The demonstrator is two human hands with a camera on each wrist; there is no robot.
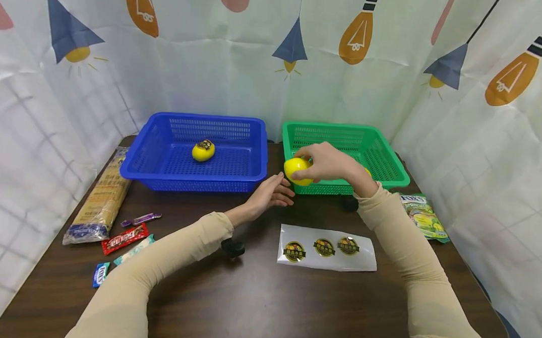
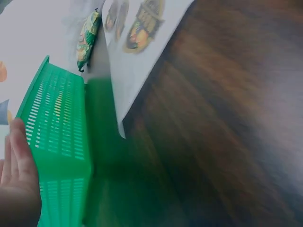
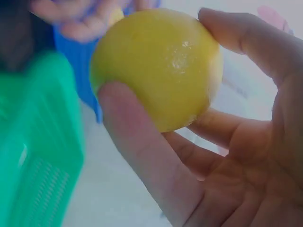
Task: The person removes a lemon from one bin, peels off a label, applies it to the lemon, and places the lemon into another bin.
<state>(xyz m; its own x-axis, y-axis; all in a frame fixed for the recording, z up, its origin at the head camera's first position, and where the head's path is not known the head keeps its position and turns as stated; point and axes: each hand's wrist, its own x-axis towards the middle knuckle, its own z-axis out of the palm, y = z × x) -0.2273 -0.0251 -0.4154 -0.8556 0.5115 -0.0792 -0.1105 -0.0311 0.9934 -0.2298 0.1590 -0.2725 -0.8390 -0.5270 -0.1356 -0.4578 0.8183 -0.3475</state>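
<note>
My right hand grips a yellow lemon over the near left corner of the green basket. In the right wrist view, thumb and fingers wrap the lemon, and no sticker shows on its visible side. My left hand is just below and left of that lemon, fingers loosely extended, holding nothing. Inside the blue basket lies another lemon with a dark sticker on top. A bit of yellow shows in the green basket behind my right wrist.
A white sheet with three round black-and-gold stickers lies in front of the baskets. At left are a long packet, a red wrapper and small sweets. A green candy bag is at right. Patterned curtains enclose the table.
</note>
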